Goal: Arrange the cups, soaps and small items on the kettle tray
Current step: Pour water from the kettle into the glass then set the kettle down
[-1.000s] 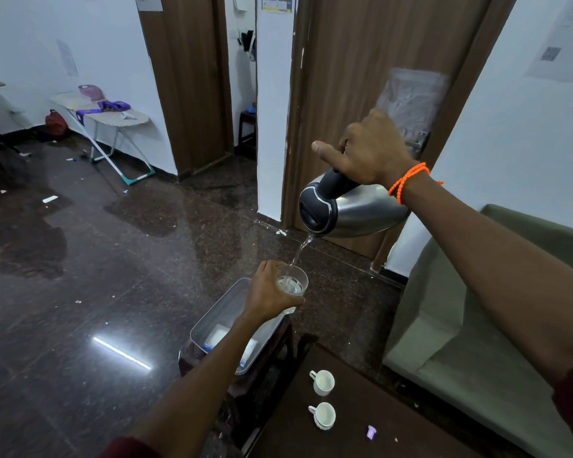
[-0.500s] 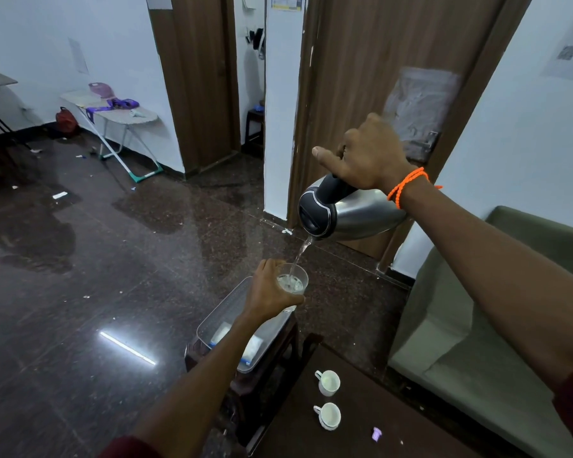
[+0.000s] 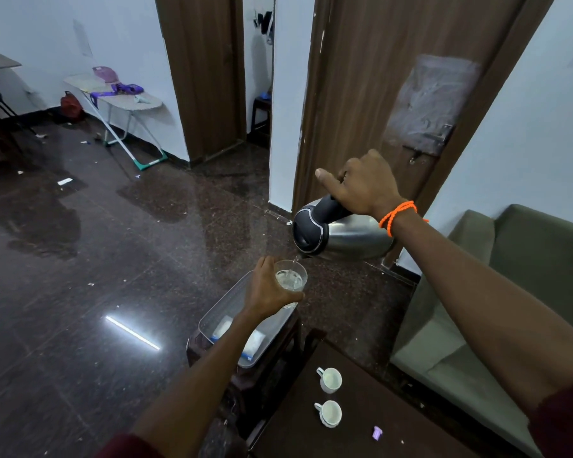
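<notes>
1. head view: a dark glossy stone floor (image 3: 119, 259) fills the room, with white walls and brown doors behind; an ironing board (image 3: 119, 97) stands far off to the left of the tray.
2. the clear tray (image 3: 225, 309) sits on a small dark stand (image 3: 245, 368); packets lie inside it, partly hidden by the left forearm.
3. above the tray's far end, the left hand (image 3: 265, 292) has its fingers wrapped round a glass (image 3: 291, 280) with water in it.
4. above and right of the tray, the right hand (image 3: 364, 186) has its fingers curled round the handle of a tipped steel kettle (image 3: 341, 234), thumb stretched forward; its spout is at the glass rim.
5. right of the tray, near its close end, a dark table (image 3: 361, 421) holds two white cups (image 3: 329, 380) (image 3: 329, 413) and a small purple item (image 3: 377, 433).
6. a green sofa (image 3: 510, 292) hems in the right side; open floor lies left of the tray.
</notes>
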